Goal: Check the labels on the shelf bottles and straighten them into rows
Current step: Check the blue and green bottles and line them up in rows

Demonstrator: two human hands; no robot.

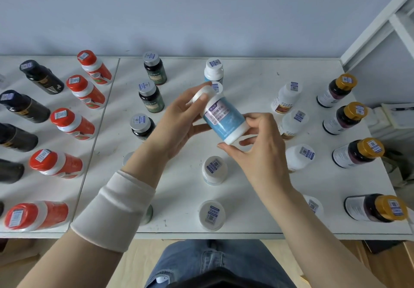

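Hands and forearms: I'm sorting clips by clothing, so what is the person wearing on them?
No gloves, and no rings or watch that I can see. Behind the left hand, a wide, soft off-white cuff wraps the forearm above the wrist. The right hand and its forearm are uncovered, no sleeve in view.

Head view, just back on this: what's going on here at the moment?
A person has one blue-label bottle lifted off the white shelf and tilted, with its label toward the camera. The left grip holds its cap end and the right grip holds its base. The other bottles stand on the shelf in columns, with red-capped bottles at the left and gold-capped bottles at the right.
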